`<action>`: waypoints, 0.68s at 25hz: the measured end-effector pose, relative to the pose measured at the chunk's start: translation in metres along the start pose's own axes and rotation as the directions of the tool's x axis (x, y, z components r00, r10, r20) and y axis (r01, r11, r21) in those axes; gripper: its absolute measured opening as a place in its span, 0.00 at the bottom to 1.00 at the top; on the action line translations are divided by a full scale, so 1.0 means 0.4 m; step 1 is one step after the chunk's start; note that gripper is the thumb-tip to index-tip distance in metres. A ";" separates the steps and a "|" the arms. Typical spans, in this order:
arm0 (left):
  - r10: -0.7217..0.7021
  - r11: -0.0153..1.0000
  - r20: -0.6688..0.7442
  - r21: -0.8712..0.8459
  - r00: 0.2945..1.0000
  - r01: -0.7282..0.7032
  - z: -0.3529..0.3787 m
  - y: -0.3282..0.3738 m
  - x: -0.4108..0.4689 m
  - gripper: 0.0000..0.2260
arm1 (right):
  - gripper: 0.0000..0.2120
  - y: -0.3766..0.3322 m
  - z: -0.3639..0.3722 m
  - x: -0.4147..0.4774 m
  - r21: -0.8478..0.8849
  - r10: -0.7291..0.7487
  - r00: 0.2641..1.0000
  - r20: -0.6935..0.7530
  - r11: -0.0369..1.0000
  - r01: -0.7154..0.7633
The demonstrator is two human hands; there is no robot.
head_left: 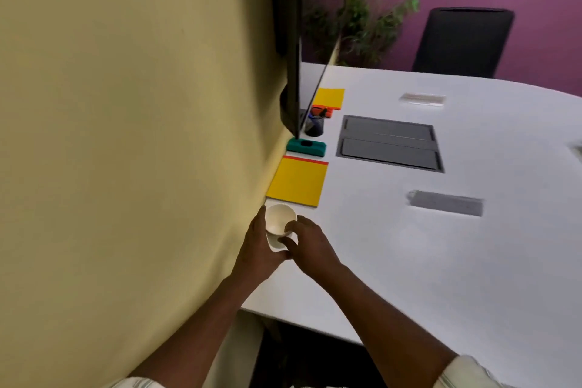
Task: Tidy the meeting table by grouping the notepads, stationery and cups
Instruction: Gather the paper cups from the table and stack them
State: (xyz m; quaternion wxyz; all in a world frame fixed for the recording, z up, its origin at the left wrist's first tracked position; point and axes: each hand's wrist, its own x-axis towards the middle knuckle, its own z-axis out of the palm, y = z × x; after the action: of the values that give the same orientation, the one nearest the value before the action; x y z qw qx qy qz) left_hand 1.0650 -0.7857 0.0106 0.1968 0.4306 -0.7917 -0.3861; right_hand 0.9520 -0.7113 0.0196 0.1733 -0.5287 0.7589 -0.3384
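A white paper cup [278, 220], which looks like a stack of cups, stands at the table's left edge by the wall. My left hand [259, 246] holds it from the left and below; my right hand [310, 246] pinches its rim and side from the right. Just beyond it lies a yellow notepad [297, 181] with a red strip. Farther back come a green eraser block [306, 147], a dark pen holder [315, 126] with pens, and a second yellow notepad [329, 97] on an orange one.
The white table [409, 261] has a grey cable hatch [389, 142] in its middle, a grey pouch [447, 203] to the right and a clear case [422, 99] farther back. A yellow wall [126, 135] and a dark screen [294, 41] border the left. A black chair [463, 41] stands behind.
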 end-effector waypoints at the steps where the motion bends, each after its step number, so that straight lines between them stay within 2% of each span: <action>1: 0.031 0.999 -0.015 -0.024 0.999 -0.031 -0.003 0.008 -0.024 0.49 | 0.10 -0.019 -0.010 -0.040 0.016 0.002 0.999 -0.038 1.000 -0.001; 4: 0.151 0.980 -0.050 -0.120 0.987 -0.156 -0.016 0.045 -0.094 0.38 | 0.10 -0.068 -0.044 -0.157 0.052 0.040 0.987 -0.156 0.998 -0.032; 6: 0.221 0.960 -0.037 -0.168 0.975 -0.224 -0.018 0.090 -0.138 0.33 | 0.14 -0.091 -0.074 -0.230 0.053 0.076 0.971 -0.228 0.996 -0.066; 9: 0.273 0.930 0.014 -0.261 0.962 -0.260 0.000 0.158 -0.202 0.34 | 0.19 -0.116 -0.127 -0.324 0.068 0.133 0.943 -0.306 0.991 -0.118; 17: 0.457 0.841 0.072 -0.360 0.887 -0.404 0.070 0.337 -0.428 0.34 | 0.17 -0.147 -0.296 -0.592 0.048 0.189 0.869 -0.457 0.981 -0.188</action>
State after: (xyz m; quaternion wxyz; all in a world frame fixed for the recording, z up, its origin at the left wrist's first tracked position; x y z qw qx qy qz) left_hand 1.0700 -0.5860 0.1021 0.2869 0.1701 -0.8036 -0.4929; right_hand 1.0092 -0.4669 0.1224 0.0216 -0.3570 0.8258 -0.4360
